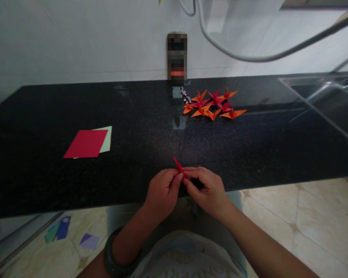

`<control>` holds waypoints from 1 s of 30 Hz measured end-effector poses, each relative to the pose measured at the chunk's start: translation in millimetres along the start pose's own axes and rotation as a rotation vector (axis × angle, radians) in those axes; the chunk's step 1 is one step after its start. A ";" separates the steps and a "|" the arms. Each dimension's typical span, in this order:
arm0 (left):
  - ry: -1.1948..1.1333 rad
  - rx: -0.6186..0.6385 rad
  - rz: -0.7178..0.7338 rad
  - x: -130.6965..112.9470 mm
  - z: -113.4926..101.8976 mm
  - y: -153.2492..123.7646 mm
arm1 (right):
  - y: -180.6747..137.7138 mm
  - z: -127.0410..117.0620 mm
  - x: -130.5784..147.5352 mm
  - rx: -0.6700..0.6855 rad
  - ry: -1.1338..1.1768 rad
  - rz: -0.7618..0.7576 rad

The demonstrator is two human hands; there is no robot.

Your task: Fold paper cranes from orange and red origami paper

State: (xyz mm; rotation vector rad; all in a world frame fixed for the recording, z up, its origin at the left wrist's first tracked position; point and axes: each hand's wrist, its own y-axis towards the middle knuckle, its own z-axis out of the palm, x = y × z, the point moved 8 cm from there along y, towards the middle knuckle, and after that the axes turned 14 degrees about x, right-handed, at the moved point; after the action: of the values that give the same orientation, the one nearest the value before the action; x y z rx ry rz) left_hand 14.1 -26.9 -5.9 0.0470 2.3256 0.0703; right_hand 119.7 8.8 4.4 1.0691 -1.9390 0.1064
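Note:
A small folded red paper (pixel 178 166) is pinched between both hands just over the counter's near edge, its narrow point sticking up and away from me. My left hand (pixel 163 190) closes on it from the left, thumb and forefinger together. From the right, my right hand (pixel 207 189) grips its lower part with thumb and fingertips. The fingers cover most of the paper's lower end. Beyond my hands, several orange and red origami cranes (pixel 211 106) stand grouped on the dark counter (pixel 145 146).
Red square paper (pixel 87 143) lies over a pale green sheet (pixel 106 141) at left. A phone (pixel 177 58) leans on the wall, its beaded strap (pixel 185 95) trailing. A sink (pixel 330 96) is at right; a grey hose (pixel 249 58) hangs above. Coloured papers (pixel 59 228) lie on the floor.

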 end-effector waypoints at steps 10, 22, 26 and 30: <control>0.022 0.023 0.018 -1.5 3.6 0.9 | 0.4 1.0 3.3 -0.034 -0.141 0.016; 0.032 0.025 0.057 -3.7 3.7 0.4 | -0.8 -0.7 4.8 -0.088 -0.182 0.012; 0.020 0.013 0.074 -6.1 2.9 0.2 | -0.6 -0.6 2.8 -0.081 -0.170 0.038; 0.014 -0.014 0.082 -8.2 0.0 0.5 | -1.0 -0.6 0.7 -0.060 -0.131 0.049</control>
State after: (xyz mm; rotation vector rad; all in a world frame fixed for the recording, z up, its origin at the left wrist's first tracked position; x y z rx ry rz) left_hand 19.7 -26.9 0.0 0.1354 2.3364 0.1292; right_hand 120.6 8.1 5.0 1.0107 -2.0737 0.0055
